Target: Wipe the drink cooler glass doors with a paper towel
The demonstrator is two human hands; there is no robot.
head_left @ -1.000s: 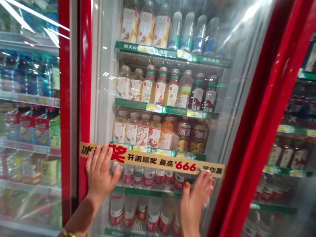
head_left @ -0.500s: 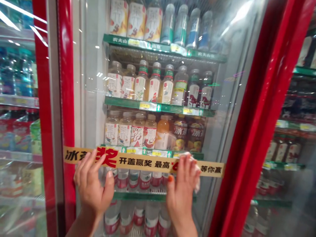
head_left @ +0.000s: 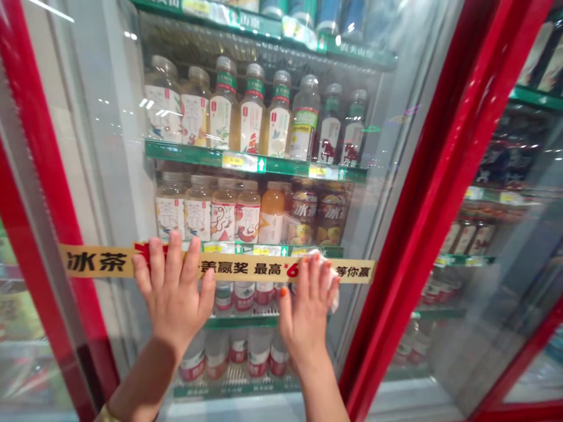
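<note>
Left hand (head_left: 173,296) lies flat and open, fingers spread, on the door (head_left: 109,146), over the banner (head_left: 97,262). Right hand (head_left: 305,308) presses a cloth (head_left: 334,296) onto the banner, seemingly loosely. Risk: we lift a banner edge by rubbing, or drop the cloth.

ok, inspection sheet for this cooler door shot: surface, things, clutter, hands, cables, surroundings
Surface: glass door, reflections, red frame.
Things: yellow banner strip stuck across the glass; white cloth pressed against it.
Clutter: nothing seen.
Hands: left hand flat on the glass, fingers over the strip; right hand flat, pressing the cloth on the strip.
Cables: nothing seen.
Surroundings: bottles on green shelves inside; neighbouring cooler at right.
</note>
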